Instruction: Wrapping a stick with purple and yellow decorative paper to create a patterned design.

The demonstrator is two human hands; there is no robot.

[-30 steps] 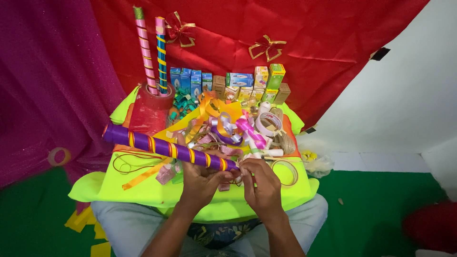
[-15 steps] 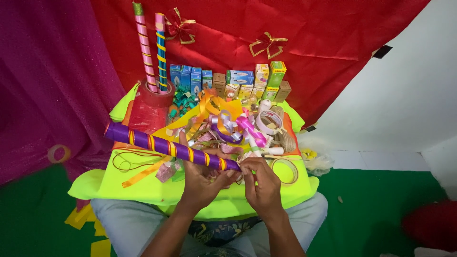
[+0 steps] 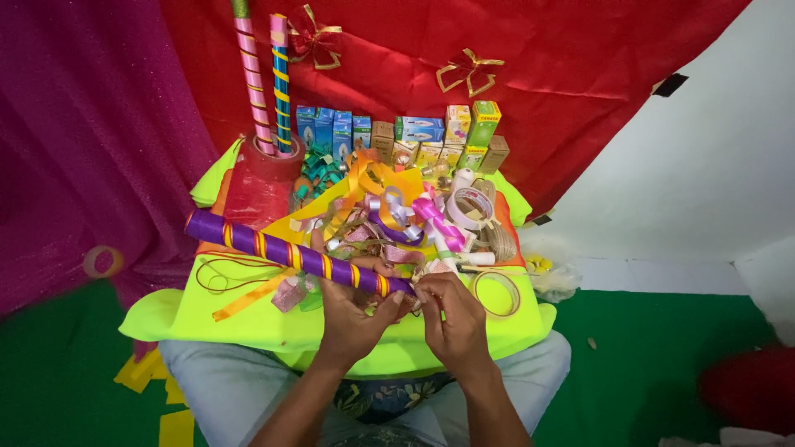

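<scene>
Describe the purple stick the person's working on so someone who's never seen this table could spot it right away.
Start at the neon yellow-green cloth over the small table. The purple stick lies slanted across its near half, its right end held by the left hand and right hand. Unlike the two upright sticks by the red curtain, it lies flat, purple with yellow rings.

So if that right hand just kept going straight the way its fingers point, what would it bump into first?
The right hand points up and slightly left, at the near end of the purple stick with gold bands, which it already touches. Past that lies the ribbon pile, though depth is hard to judge.
</scene>
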